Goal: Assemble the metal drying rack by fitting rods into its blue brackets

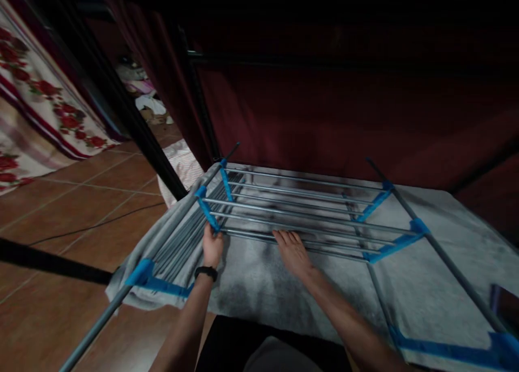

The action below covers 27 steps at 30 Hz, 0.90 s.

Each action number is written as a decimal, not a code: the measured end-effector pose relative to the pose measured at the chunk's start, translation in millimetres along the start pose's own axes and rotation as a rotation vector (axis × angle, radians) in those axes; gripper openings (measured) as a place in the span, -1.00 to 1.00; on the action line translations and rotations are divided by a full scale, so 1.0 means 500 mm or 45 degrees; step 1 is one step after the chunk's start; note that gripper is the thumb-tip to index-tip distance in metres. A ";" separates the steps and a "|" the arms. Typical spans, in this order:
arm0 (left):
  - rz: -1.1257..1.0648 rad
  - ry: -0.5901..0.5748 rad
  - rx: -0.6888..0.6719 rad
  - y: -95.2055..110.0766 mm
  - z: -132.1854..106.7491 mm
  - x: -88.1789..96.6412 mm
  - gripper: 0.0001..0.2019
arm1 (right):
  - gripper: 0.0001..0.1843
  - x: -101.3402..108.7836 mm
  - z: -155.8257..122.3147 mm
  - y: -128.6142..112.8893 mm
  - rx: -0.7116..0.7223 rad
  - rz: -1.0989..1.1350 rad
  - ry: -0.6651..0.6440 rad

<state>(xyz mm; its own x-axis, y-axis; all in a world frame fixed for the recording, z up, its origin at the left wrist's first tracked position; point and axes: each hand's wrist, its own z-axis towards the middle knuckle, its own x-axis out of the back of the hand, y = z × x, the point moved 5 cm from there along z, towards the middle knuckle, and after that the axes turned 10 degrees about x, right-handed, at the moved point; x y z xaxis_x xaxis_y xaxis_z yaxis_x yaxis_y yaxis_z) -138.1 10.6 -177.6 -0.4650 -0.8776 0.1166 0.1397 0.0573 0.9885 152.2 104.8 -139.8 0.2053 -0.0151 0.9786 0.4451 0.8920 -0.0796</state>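
Observation:
A tubular metal rack with blue plastic brackets lies on a grey blanket before me. Several metal rods [308, 215] run between its left and right brackets. At the lower end of the left blue bracket [207, 212], my left hand [213, 246], with a black wristband [206, 273], is closed on it; its fingertips are partly hidden. My right hand [292, 251] lies over the nearest rods, its fingers stretched out and close together. Long side poles [446, 258] frame the rack, and another blue bracket [391, 247] holds the rods' right ends.
Loose metal rods [188, 237] lie bundled at the left on the grey blanket [251, 285]. Dark bed-frame posts [133, 107] and a maroon curtain [324, 128] stand around. A dark cable [97, 226] crosses the tiled floor [73, 210]. A dark object [505, 307] sits at the right edge.

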 end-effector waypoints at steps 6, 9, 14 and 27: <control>0.008 0.001 0.021 -0.011 0.009 -0.001 -0.57 | -0.39 -0.003 0.040 0.001 -0.018 0.047 -0.223; 0.009 0.023 0.024 -0.011 0.009 -0.003 -0.65 | -0.39 0.007 0.039 0.004 -0.022 0.062 -0.225; 0.023 0.063 0.040 -0.007 0.012 -0.004 -0.84 | -0.42 0.023 0.034 0.003 0.003 0.081 -0.228; 0.074 0.078 0.071 0.006 0.015 -0.006 -0.85 | -0.44 0.026 0.038 0.011 0.013 0.101 -0.140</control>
<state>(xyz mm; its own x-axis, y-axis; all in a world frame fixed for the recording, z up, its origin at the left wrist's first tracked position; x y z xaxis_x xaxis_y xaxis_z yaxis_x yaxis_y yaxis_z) -142.8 16.9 -174.0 -0.4032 -0.8993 0.1695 0.1155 0.1337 0.9843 140.7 118.2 -124.1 0.1424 0.1053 0.9842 0.4224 0.8928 -0.1566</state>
